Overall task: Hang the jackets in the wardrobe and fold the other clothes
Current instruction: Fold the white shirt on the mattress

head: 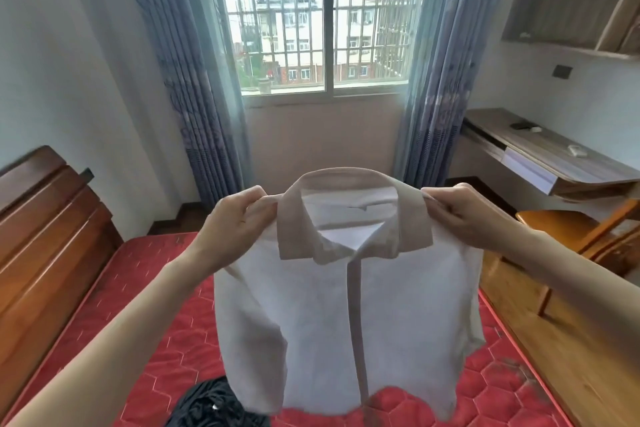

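We pinch the white shirt (349,315) by its shoulders, left hand (239,222) and right hand (464,215), above the mattress (138,340); not yet folded, and the dark garment (214,406) at the mattress's near edge waits too.

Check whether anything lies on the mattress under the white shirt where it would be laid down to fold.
The white shirt hangs from the left hand and right hand, each pinching a shoulder. On the red mattress, a crumpled black garment lies beneath the shirt's lower left hem. The rest of the visible mattress shows nothing else.

bright daylight from window (325,17), soft focus, bowed wide-angle edges
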